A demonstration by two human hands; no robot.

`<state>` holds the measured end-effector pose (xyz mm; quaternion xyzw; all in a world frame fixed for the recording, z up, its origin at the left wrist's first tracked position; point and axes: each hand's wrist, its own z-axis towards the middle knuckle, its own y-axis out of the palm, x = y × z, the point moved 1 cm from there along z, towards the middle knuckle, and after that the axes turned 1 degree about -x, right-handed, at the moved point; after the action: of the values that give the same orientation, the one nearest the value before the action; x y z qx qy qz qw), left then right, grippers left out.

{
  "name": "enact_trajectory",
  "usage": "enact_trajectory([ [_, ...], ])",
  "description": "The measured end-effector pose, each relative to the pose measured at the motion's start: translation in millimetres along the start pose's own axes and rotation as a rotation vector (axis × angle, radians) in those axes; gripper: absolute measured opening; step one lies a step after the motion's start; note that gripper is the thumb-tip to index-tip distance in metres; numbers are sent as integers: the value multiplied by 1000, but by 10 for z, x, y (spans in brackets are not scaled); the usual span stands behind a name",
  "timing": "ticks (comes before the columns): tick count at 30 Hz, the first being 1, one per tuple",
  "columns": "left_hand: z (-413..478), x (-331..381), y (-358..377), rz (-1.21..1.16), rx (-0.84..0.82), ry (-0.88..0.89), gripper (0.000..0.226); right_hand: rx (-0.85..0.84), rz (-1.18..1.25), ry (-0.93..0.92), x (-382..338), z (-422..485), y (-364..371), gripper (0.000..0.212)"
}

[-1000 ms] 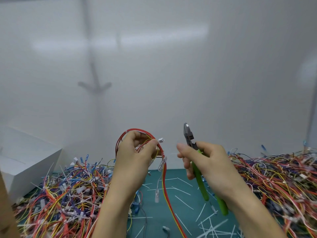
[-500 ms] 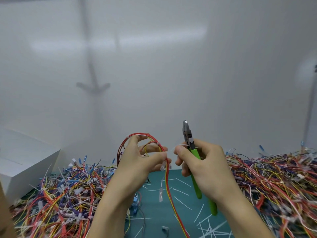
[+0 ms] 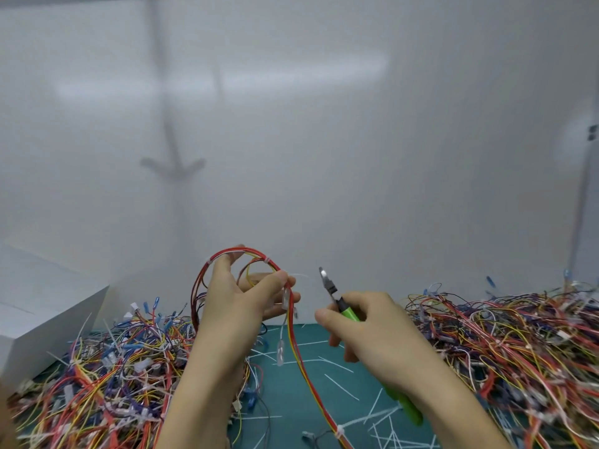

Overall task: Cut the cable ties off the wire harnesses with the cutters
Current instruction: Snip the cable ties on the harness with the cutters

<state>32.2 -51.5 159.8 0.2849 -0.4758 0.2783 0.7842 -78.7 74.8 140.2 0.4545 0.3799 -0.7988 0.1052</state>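
Red and yellow wires make up the wire harness that the left hand holds up above the teal-matted bench. Its thumb and fingers are pinched together on the bundle. Above and left of that pinch the harness arches over the fingertips. Below it the strand hangs down and slants to the right, out of the bottom of the view. A white cable tie circles the wires just above the pinch, and a thin pale tail sticks out sideways from the fingers toward the right hand. A clear-sleeved terminal dangles under them.

The right hand has its fingers curled tight round the green handles of the cutters. The tool's long axis runs on a slant. Its dark metal nose points up and slightly left, above the right fingers and near the left fingers but apart from them. The handle ends come out below the palm, low and to the right. The blades are too blurred to tell whether they are parted.

Cut tie pieces lie strewn below both hands. A left heap of tangled harnesses sits left of the left fingers, and a right heap lies right of the right fingers. A white box stands farther left.
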Motion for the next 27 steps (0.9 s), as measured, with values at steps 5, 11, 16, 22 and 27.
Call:
enact_trajectory([
  [5,9,2,1,-24,9,29,51,-167,-87,49,14,-21,29,38],
  [11,19,-3,-13,-51,28,51,45,-166,-135,-84,-33,-44,-8,59],
  [16,3,19,-33,-51,54,61,48,-102,-107,-156,-66,-60,-18,60],
  [22,-26,45,-4,-116,45,57,44,3,-196,-240,-115,-75,4,66],
  [27,-55,63,46,-102,32,69,41,56,-237,-248,-134,-88,16,64],
])
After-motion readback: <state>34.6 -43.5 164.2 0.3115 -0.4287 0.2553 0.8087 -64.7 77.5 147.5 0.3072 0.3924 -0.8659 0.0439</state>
